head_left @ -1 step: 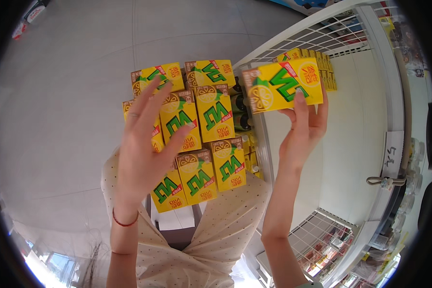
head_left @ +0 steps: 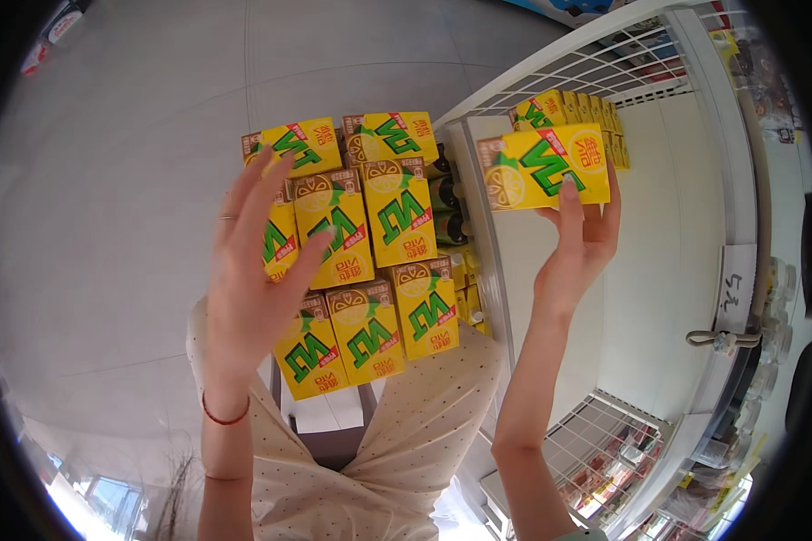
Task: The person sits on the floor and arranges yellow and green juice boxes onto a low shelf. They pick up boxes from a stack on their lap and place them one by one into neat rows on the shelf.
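drink carton (head_left: 545, 168): yellow juice-box style pack with green lettering and a lemon picture, upper right of centre in the frame, held up at the front edge of the white shelf (head_left: 659, 270)
left hand (head_left: 254, 270): fingers spread wide, palm laid over the left side of the carton stack (head_left: 361, 243), nothing pinched, looks like it's just steadying the pile
carton stack: mid-frame, about nine of the same yellow cartons packed in three rows, seemingly resting on a box at the lap, can't see what's under them
right hand (head_left: 582, 239): fingers up along the carton's face, thumb behind, gripping it from below
doing it well, imo: keep the flat hand on the pile so nothing slides, and bring the held carton in square to the row, pushed snug against the last one
white shelf: right of frame, a single row of cartons (head_left: 573, 110) lined up along its back edge near the wire rack (head_left: 604, 63), the rest of the board bare
lower wire basket (head_left: 604, 460): bottom right, small packets, too blurry to tell
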`<state>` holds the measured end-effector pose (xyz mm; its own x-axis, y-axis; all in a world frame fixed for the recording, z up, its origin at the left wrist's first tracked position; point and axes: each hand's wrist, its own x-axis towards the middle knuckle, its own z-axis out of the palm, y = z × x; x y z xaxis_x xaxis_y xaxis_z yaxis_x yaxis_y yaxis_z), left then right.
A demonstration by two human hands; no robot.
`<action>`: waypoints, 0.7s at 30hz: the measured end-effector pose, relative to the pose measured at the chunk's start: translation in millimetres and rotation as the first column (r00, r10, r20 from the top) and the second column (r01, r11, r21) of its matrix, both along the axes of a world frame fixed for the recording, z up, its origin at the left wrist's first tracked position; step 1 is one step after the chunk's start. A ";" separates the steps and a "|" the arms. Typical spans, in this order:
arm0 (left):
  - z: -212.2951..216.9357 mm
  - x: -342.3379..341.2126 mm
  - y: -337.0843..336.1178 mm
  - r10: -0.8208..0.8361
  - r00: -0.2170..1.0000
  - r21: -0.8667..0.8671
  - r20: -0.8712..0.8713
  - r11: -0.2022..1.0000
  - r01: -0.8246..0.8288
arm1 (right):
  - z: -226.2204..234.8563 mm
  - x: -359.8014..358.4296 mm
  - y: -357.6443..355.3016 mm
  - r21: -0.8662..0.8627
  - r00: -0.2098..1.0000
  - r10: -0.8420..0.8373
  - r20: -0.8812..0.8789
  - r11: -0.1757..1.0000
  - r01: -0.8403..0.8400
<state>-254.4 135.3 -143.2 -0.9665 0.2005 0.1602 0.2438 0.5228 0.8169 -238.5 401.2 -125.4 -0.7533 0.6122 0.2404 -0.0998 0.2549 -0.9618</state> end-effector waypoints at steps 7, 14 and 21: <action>-33.4 19.6 -12.7 0.109 0.992 -0.119 0.063 0.988 -0.101 | -76.4 11.5 103.5 0.269 0.968 -0.195 0.158 0.952 0.148; -40.7 33.3 -2.9 0.209 0.965 -0.083 0.161 0.977 -0.198 | -98.7 -3.2 115.1 0.556 0.937 -0.306 0.168 0.814 0.166; -39.8 35.7 8.3 0.270 0.921 0.188 0.280 0.926 -0.329 | -98.8 -11.3 128.8 0.606 0.691 -0.453 0.563 0.795 0.028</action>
